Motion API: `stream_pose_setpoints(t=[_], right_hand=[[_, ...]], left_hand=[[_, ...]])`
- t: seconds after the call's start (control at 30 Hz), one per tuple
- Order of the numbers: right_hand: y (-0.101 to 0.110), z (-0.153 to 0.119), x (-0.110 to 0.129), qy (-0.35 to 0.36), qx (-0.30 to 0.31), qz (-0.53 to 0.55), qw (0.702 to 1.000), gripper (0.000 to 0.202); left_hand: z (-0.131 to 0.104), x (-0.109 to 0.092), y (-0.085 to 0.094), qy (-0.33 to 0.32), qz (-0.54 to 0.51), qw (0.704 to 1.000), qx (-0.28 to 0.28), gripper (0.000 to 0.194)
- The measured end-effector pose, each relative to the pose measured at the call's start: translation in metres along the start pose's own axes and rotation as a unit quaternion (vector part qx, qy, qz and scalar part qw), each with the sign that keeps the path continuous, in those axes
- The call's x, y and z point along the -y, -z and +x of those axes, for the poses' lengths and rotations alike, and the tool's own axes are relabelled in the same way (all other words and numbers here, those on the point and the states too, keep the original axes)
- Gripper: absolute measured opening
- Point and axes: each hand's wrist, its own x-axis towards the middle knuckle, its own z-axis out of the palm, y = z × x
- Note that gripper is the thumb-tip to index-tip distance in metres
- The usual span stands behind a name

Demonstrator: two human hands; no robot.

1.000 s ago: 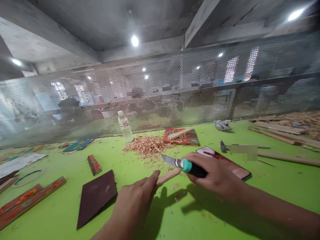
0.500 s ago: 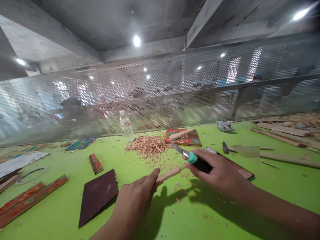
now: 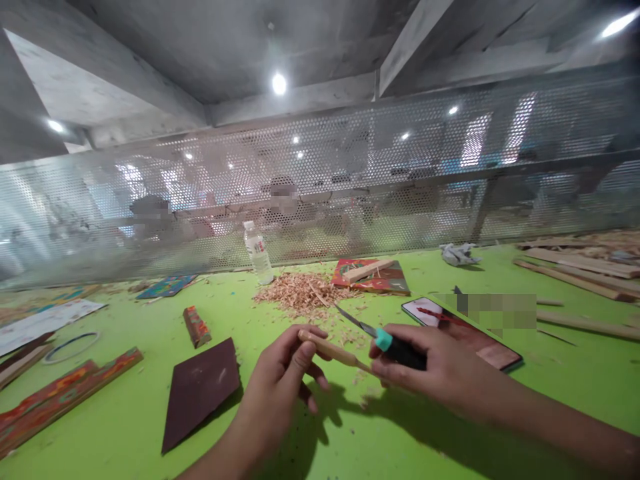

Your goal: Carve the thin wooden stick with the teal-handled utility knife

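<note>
My left hand pinches a carved wooden stick near its thick, rounded end with thumb and forefinger, while the other fingers hang loosely apart. The stick's thin end reaches my right hand, whose fingers touch it. That hand is closed round the black and teal handle of a carving knife. The knife's blade points up and left, above the stick and apart from it. Beyond the blade lies a heap of wood shavings. A phone with a lit picture lies beside my right hand, which partly covers it.
A dark brown sheet lies left of my left hand, near a small painted block. Behind the shavings stand a water bottle and a painted board. Wooden strips lie at right. A perforated screen runs along the back.
My left hand has turned and loosened some fingers, showing the stick's rounded end. The stick now slopes down to the right. The knife has shifted slightly down, and more of the phone shows.
</note>
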Motion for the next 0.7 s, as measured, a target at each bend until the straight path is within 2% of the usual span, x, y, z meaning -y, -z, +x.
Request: stream_pose_setpoints(t=[0.13,0.23,0.37,0.47,0.6,0.7], right_hand=[[-0.003,-0.003,0.002,-0.045,0.082,0.133,0.987,0.034],[-0.012,-0.004,0.000,-0.024,0.065,0.164,0.984,0.028],[-0.028,-0.007,-0.005,0.024,0.029,0.128,0.991,0.024],[-0.032,-0.008,-0.009,0.048,0.003,0.094,0.994,0.026],[-0.022,-0.005,-0.014,0.078,-0.058,-0.013,0.995,0.038],[-0.013,-0.004,-0.014,0.108,-0.079,-0.080,0.988,0.041]], left_hand=[[0.001,-0.003,-0.004,0.062,-0.108,0.992,0.005,0.049],[-0.002,-0.002,-0.010,0.092,-0.170,0.981,0.020,0.054],[-0.007,0.002,-0.015,0.119,-0.215,0.969,0.040,0.056],[-0.008,0.003,-0.015,0.134,-0.230,0.963,0.040,0.054],[-0.012,0.001,-0.014,0.154,-0.250,0.952,0.082,0.068],[-0.015,0.000,-0.016,0.165,-0.252,0.946,0.119,0.061]])
